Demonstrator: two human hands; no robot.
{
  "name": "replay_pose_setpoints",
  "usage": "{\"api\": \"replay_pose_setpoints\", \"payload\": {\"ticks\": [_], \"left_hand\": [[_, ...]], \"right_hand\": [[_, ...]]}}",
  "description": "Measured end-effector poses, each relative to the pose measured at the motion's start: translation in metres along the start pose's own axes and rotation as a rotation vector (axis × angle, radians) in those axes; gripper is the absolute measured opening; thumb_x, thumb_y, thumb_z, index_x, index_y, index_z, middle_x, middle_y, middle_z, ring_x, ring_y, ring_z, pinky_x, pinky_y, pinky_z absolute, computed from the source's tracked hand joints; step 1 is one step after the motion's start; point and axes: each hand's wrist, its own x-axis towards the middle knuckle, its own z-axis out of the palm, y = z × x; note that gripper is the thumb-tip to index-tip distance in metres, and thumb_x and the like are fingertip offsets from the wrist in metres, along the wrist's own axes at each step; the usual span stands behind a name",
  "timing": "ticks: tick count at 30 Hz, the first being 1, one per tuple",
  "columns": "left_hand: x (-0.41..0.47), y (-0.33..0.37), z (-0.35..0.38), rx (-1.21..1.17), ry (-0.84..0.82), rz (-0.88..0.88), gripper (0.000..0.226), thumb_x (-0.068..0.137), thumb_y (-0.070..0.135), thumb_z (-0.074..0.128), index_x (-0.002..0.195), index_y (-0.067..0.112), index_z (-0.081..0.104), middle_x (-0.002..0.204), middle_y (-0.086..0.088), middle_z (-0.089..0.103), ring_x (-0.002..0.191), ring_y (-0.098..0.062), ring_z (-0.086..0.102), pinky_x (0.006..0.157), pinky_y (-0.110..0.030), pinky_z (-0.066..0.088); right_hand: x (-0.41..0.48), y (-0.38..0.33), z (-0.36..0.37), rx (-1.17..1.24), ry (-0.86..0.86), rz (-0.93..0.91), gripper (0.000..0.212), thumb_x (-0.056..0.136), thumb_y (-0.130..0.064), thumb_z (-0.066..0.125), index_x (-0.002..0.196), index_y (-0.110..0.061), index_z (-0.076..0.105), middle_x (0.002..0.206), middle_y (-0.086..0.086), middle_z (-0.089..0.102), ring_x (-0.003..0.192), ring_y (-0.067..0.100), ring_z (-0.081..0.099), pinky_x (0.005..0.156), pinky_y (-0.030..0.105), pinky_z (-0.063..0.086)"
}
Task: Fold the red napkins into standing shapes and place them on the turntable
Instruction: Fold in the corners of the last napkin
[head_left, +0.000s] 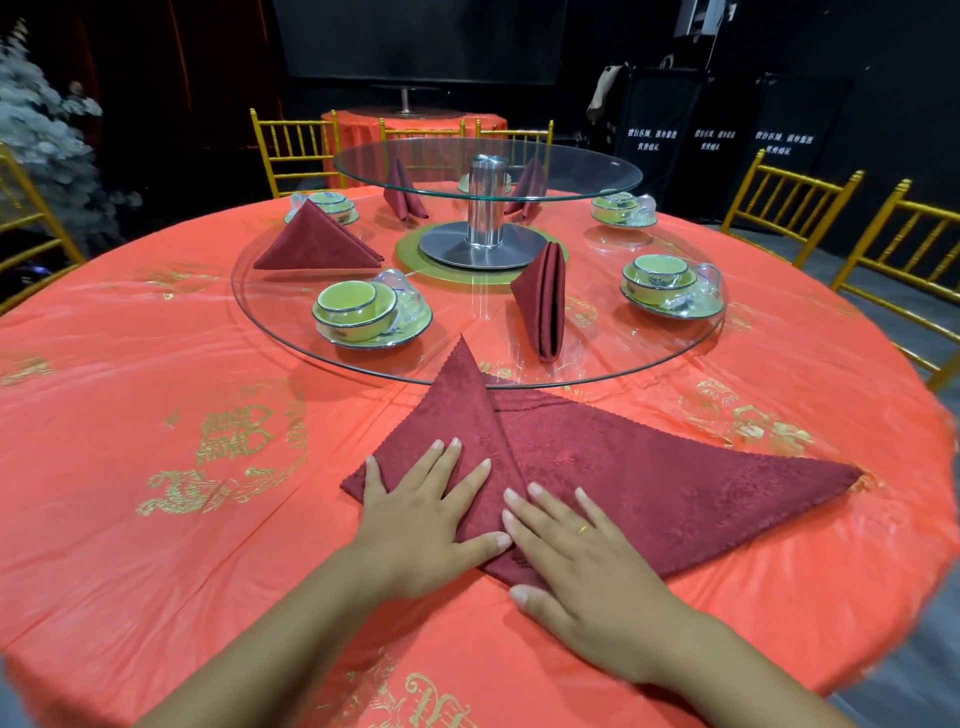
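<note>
A dark red napkin lies flat on the orange tablecloth in front of me, folded to a triangle with its left corner turned up to a point. My left hand presses flat on the turned-up flap with fingers spread. My right hand lies flat beside it on the napkin's near corner, fingers straight. On the glass turntable stand folded red napkins: one near the front, one at the left, and two at the back.
Green cup-and-saucer sets with clear glasses sit on the turntable. A raised glass tier on a steel post stands in the middle. Gold chairs ring the round table.
</note>
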Motion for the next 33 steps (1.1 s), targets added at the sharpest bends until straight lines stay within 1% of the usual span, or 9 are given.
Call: {"api": "replay_pose_setpoints", "payload": {"ticks": [2, 8, 13, 17, 19, 22, 26, 30, 33], "left_hand": [[0.001, -0.001, 0.0, 0.0, -0.011, -0.004, 0.092, 0.06, 0.09, -0.005, 0.143, 0.052, -0.013, 0.156, 0.012, -0.024, 0.141, -0.004, -0.026, 0.104, -0.066, -0.019], [-0.001, -0.005, -0.003, -0.023, -0.018, -0.025, 0.082, 0.064, 0.087, -0.006, 0.139, 0.058, -0.015, 0.157, 0.011, -0.024, 0.141, -0.006, -0.026, 0.107, -0.064, -0.017], [-0.006, -0.04, -0.004, -0.043, -0.008, -0.129, 0.088, 0.06, 0.088, -0.011, 0.142, 0.056, -0.011, 0.159, 0.009, -0.018, 0.144, -0.008, -0.019, 0.113, -0.057, -0.01], [-0.015, -0.072, -0.012, -0.029, -0.04, -0.314, 0.07, 0.08, 0.078, 0.005, 0.145, 0.053, -0.008, 0.16, 0.003, -0.013, 0.147, -0.013, -0.012, 0.113, -0.058, -0.007], [-0.018, -0.076, -0.017, 0.0, 0.04, -0.404, 0.068, 0.089, 0.07, 0.011, 0.15, 0.042, 0.002, 0.161, -0.001, -0.005, 0.148, -0.015, -0.006, 0.114, -0.059, -0.004], [-0.028, -0.063, -0.021, -0.032, 0.403, -0.107, 0.072, 0.092, 0.065, 0.02, 0.145, 0.021, 0.039, 0.155, -0.007, 0.028, 0.144, -0.022, 0.025, 0.114, -0.06, 0.012], [-0.035, -0.042, -0.027, -0.046, 0.487, 0.562, 0.038, 0.076, 0.031, 0.072, 0.112, 0.017, 0.071, 0.131, -0.007, 0.06, 0.124, -0.024, 0.055, 0.1, -0.053, 0.044], [-0.028, -0.043, -0.035, 0.061, 0.42, 0.549, 0.049, 0.049, 0.002, 0.087, 0.095, 0.015, 0.077, 0.105, -0.004, 0.073, 0.099, -0.019, 0.07, 0.078, -0.047, 0.057], [-0.03, -0.052, -0.033, 0.017, 0.445, 0.525, 0.033, 0.066, 0.002, 0.08, 0.096, 0.015, 0.077, 0.102, -0.002, 0.074, 0.093, -0.018, 0.071, 0.071, -0.041, 0.06]], "right_hand": [[-0.006, -0.001, 0.0, -0.089, -0.033, 0.002, 0.064, 0.092, -0.057, 0.024, 0.135, -0.019, 0.053, 0.144, -0.003, 0.046, 0.133, 0.015, 0.043, 0.098, 0.048, 0.045], [-0.008, 0.0, 0.002, -0.115, -0.066, 0.022, 0.067, 0.093, -0.06, 0.023, 0.139, -0.018, 0.048, 0.147, -0.002, 0.042, 0.134, 0.017, 0.04, 0.097, 0.054, 0.043], [-0.003, 0.005, 0.011, 0.059, -0.118, -0.047, 0.078, 0.087, -0.067, 0.003, 0.152, -0.024, -0.003, 0.154, -0.012, -0.017, 0.142, 0.015, -0.022, 0.106, 0.06, -0.02], [-0.004, 0.006, 0.013, -0.006, -0.052, -0.043, 0.076, 0.089, -0.066, 0.005, 0.152, -0.023, 0.003, 0.156, -0.011, -0.01, 0.144, 0.014, -0.014, 0.11, 0.061, -0.011], [-0.003, 0.006, 0.015, 0.039, -0.069, -0.043, 0.078, 0.086, -0.068, 0.002, 0.151, -0.026, -0.004, 0.153, -0.014, -0.02, 0.14, 0.01, -0.025, 0.11, 0.054, -0.02], [-0.002, 0.007, 0.016, 0.055, -0.09, -0.04, 0.079, 0.083, -0.07, -0.001, 0.15, -0.028, -0.009, 0.15, -0.017, -0.026, 0.138, 0.008, -0.031, 0.106, 0.049, -0.028], [-0.002, 0.007, 0.016, 0.058, -0.099, -0.031, 0.08, 0.082, -0.07, -0.002, 0.15, -0.028, -0.011, 0.151, -0.016, -0.027, 0.138, 0.008, -0.03, 0.107, 0.045, -0.028], [-0.001, 0.007, 0.015, 0.059, -0.108, -0.03, 0.081, 0.081, -0.07, -0.002, 0.15, -0.029, -0.011, 0.15, -0.017, -0.027, 0.138, 0.007, -0.03, 0.109, 0.041, -0.027], [-0.002, 0.007, 0.014, 0.075, -0.106, -0.034, 0.081, 0.081, -0.071, -0.002, 0.15, -0.029, -0.01, 0.151, -0.018, -0.026, 0.138, 0.006, -0.029, 0.11, 0.04, -0.026]]}}
